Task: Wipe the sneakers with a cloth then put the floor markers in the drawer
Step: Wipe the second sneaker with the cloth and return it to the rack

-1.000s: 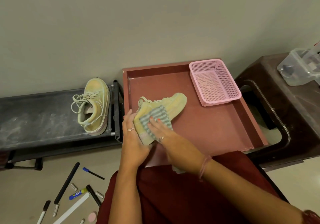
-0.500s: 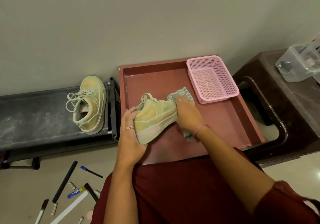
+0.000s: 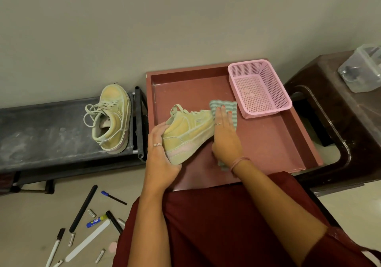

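A pale yellow sneaker (image 3: 189,130) lies tilted over the open red drawer (image 3: 268,141). My left hand (image 3: 160,151) grips its heel from the left. My right hand (image 3: 225,136) presses a green striped cloth (image 3: 223,107) flat against the sneaker's toe, fingers straight; the cloth's lower end pokes out below my wrist. A second, matching sneaker (image 3: 112,122) stands on the dark bench (image 3: 41,134) to the left. Several markers (image 3: 83,208) and caps are scattered over the floor at the lower left.
A pink mesh basket (image 3: 259,87) sits in the drawer's far right corner. A dark brown stool (image 3: 340,122) stands to the right with a clear plastic box (image 3: 362,68) on it. A white strip (image 3: 87,240) lies among the markers. My maroon-clothed lap fills the foreground.
My right hand slid the cloth from the sneaker's heel side to its toe. The left hand turned the sneaker onto its side and keeps hold of the heel.
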